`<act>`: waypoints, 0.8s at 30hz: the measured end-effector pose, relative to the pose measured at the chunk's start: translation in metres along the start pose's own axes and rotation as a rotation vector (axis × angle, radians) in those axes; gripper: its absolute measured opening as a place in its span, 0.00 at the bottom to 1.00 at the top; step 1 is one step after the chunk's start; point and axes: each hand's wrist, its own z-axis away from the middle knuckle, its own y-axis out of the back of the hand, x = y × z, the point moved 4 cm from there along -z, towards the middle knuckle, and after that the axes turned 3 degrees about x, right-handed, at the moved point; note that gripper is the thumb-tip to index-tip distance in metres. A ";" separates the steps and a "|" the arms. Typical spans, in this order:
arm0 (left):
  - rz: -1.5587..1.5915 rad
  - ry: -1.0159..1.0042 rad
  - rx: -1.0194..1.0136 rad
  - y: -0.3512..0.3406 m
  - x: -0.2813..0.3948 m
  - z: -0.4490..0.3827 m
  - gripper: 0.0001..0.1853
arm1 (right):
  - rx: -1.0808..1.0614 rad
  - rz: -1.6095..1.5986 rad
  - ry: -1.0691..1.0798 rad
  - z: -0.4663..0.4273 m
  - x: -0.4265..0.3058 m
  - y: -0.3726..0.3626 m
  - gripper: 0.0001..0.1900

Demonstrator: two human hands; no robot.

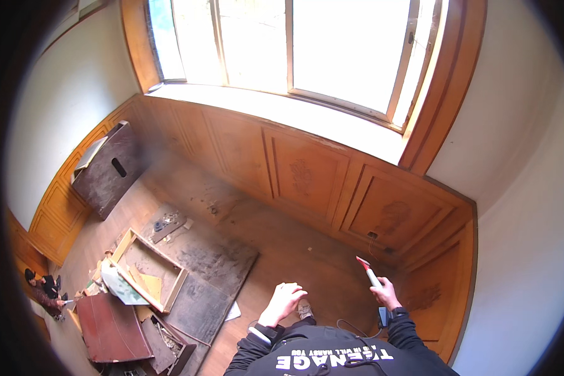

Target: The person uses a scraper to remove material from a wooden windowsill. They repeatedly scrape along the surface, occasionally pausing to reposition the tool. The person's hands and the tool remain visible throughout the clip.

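Note:
My right hand (387, 295) is wrapped around the pale handle of a scraper-like hand tool (372, 277). The tool's red head points away from me, toward the wood wall panelling (395, 214). In front of my chest, my left hand (285, 301) hangs in the air with loosely bent fingers and nothing visible in it. Below it a shoe (304, 309) of mine shows on the wood floor (329, 286). Beside my right forearm is a blue box-like object (382, 317), partly hidden by the sleeve, with a dark cable (345, 323) near it.
A wide window (348, 47) with a white sill (282, 113) is ahead. Wires hang from a wall socket opening (372, 234). On the left lie dark boards (202, 305), a wooden drawer frame (178, 286), a reddish panel (115, 329) and a dark cabinet piece (105, 174). Another person (44, 291) crouches at far left.

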 end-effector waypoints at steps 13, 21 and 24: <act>-0.043 0.086 0.020 0.010 -0.099 -0.088 0.16 | 0.345 0.544 0.679 -0.116 -0.264 -0.035 0.27; -0.075 0.252 0.041 0.011 -0.130 -0.086 0.16 | 0.296 0.701 0.701 -0.228 -0.384 -0.021 0.27; -0.124 0.328 0.084 0.016 -0.140 -0.085 0.14 | 0.253 0.900 0.651 -0.273 -0.408 -0.010 0.27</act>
